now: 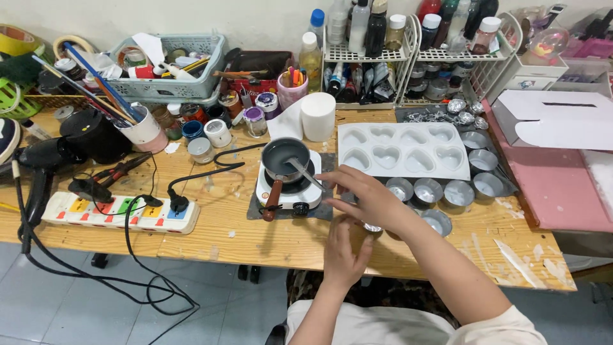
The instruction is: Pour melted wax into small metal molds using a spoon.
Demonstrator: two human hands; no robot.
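Looking down from the head camera, both hands work at the near edge of a wooden table [255, 236]. The right hand [367, 198] reaches across with fingers curled and pointing left, and a small silver tin cup [372, 227] shows just beneath its palm; whether the fingers actually pinch the cup I cannot tell. The left hand [341, 252] sits just below the cup, palm up-turned toward it, fingers loosely together, seemingly cupping it from underneath. More tin cups [440, 191] stand just right of the right hand, and a white heart-shaped mould [402, 150] lies beyond its knuckles. Left of the fingertips a small dark pan [284, 156] rests on a white mini hotplate [287, 188]. The cup looks thin, light and easily dented, likely slippery metal; gripping its rim or side wall gently seems wisest.
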